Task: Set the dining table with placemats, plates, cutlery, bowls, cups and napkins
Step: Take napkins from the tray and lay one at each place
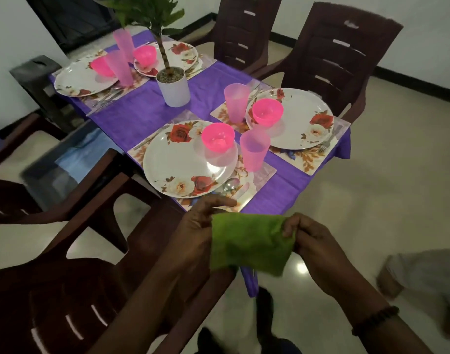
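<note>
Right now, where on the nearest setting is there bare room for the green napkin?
Free: the placemat strip right of the near plate, beyond the spoon, below the pink cup. Also bare purple cloth toward the table corner. Crowded: the plate's top right, with the pink bowl.

Green napkin (pixel 249 245) stretched between hands, table (pixel 277 192) set

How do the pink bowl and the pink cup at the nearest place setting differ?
The low, round, hot-pink plastic bowl sits on the white floral plate; the tall, narrow, pale pink translucent plastic cup stands beside the plate on the floral placemat. The bowl's colour is far more vivid than the cup's. Both stand upright, open side up, and look empty.
</note>
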